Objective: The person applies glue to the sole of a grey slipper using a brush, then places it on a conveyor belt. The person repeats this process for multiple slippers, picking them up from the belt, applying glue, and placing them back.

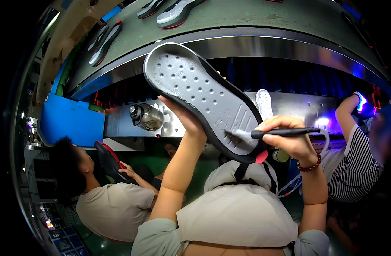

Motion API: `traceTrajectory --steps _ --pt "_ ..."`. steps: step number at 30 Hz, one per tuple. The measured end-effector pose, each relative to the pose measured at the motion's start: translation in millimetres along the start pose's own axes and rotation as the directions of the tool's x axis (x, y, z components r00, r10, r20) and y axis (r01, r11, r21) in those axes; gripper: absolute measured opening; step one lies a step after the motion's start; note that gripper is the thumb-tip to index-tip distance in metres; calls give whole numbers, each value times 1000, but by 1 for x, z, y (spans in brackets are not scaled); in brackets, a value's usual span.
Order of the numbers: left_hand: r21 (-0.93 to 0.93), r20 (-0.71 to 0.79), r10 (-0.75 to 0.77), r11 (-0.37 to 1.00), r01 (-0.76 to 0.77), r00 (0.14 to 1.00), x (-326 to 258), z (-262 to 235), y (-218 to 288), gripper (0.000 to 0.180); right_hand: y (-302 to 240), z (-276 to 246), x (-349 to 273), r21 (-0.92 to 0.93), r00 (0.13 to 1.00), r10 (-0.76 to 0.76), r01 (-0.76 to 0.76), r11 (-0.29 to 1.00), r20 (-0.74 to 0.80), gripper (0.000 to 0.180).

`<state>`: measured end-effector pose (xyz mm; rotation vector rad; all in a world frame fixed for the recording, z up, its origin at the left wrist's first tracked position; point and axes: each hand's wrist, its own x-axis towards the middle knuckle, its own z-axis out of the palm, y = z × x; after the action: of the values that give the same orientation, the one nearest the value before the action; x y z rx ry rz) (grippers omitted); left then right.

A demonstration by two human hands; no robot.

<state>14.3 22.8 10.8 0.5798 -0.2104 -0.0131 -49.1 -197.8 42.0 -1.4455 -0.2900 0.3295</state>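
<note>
A large grey shoe sole with a black rim and a red tip is tilted up in front of me, its dimpled inner face toward me. My left hand is closed round its left edge from beneath, with some fingers hidden behind it. In my right hand is a black-handled brush, gripped like a pen, with a pale tube running from its back end. The brush's dark bristles touch the sole's face near the red-tipped end. A beaded bracelet circles my right wrist.
Ahead runs a green conveyor belt carrying several soles. Below it, a metal shelf holds a clear, dark-capped jar and a small pale sole-shaped piece. A person at left holds a black-and-red sole; another sits at right.
</note>
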Motion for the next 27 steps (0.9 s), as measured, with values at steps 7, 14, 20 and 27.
traceTrajectory --steps 7,14,20,27 --pt "49 -18 9 999 -8 1000 -3 3 4 94 11 -12 -17 230 994 -59 37 972 87 19" --pt "117 -21 65 991 -62 998 2 -1 13 89 24 -10 -23 -53 934 -256 278 959 249 19" --pt "-328 300 -168 906 267 939 12 21 34 83 21 3 -12 486 995 -99 102 868 -33 17" --pt "-69 106 -135 987 143 985 -46 6 -18 77 12 36 -7 203 978 -164 188 961 -133 14"
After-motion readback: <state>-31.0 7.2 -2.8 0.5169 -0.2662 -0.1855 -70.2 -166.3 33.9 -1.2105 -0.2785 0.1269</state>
